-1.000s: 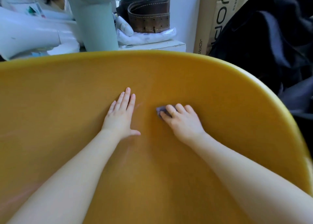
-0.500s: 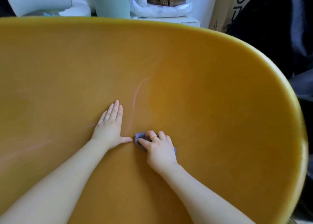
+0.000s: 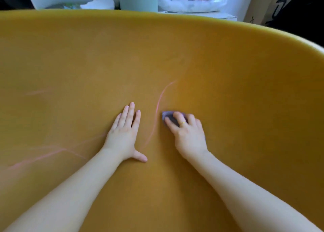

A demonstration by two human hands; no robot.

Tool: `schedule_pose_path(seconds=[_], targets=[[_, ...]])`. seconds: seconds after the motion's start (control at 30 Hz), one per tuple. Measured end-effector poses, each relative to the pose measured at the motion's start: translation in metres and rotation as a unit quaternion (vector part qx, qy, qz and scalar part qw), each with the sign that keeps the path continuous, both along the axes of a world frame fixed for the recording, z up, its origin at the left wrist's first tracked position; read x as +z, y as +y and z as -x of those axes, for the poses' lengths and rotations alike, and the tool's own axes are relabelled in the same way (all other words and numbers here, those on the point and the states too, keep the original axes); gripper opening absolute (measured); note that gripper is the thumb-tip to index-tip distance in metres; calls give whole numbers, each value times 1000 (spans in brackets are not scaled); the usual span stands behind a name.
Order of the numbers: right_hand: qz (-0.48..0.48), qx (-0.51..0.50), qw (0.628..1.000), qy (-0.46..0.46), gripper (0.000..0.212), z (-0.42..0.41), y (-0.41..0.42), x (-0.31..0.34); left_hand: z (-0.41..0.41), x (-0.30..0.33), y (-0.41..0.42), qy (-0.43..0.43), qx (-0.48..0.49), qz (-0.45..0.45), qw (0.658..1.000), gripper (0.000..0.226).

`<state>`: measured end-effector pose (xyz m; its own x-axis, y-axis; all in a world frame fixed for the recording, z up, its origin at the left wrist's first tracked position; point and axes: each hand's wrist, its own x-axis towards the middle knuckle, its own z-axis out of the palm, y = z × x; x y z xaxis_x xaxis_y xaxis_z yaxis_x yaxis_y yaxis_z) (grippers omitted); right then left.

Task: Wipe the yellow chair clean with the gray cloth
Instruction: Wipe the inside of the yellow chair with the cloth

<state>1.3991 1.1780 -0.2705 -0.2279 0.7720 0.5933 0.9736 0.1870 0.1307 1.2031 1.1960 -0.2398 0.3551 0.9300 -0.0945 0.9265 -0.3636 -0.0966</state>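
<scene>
Faint pink streaks [image 3: 42, 157] mark the yellow chair [image 3: 228, 70] at lower left of the frame. Just left of centre, the left hand [image 3: 123, 135] lies flat on the seat, fingers straight, thumb spread, holding nothing. A curved pink line [image 3: 158, 107] runs between the hands. Right of centre, the right hand [image 3: 188, 133] curls its fingers over the gray cloth [image 3: 167, 115], pressing it onto the chair.

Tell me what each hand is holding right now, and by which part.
The right hand holds the gray cloth bunched under its curled fingers, pressed on the yellow chair. The left hand holds nothing; it rests flat on the seat.
</scene>
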Motion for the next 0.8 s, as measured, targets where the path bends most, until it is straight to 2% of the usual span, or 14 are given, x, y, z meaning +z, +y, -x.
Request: schedule_pose_path(seconds=[0.07, 0.17, 0.23, 0.33, 0.4, 0.47, 0.53, 0.63, 0.73, 0.8], targets=[[32, 61, 997, -28, 54, 12, -4, -12, 3, -1, 0, -4, -10, -5, 1000, 143], [11, 125, 987, -102, 51, -2, 14, 3, 7, 11, 3, -7, -32, 1, 999, 124], [-38, 99, 987, -123, 46, -18, 41, 32, 12, 29, 15, 16, -90, -82, 992, 116], [-159, 16, 984, -81, 41, -30, 84, 92, 17, 59, 50, 43, -95, -192, 976, 116], [-217, -29, 975, -39, 40, -30, 105, 124, 21, 78, 68, 62, -77, -229, 968, 122], [-240, -51, 969, 29, 42, -21, 116, 129, 26, 87, 80, 41, -28, -240, 969, 129], [-222, -14, 972, 81, 46, -7, 115, 103, 33, 83, 89, 24, -2, -240, 970, 133], [-94, 93, 987, 91, 47, 26, 82, 36, 35, 75, 94, 12, -11, -254, 967, 134], [11, 136, 989, 59, 51, 50, 48, -5, 35, 78, 94, 8, -22, -256, 966, 132], [17, 158, 987, 6, 49, 45, 53, 2, 35, 79, 92, -5, -23, -241, 970, 129]])
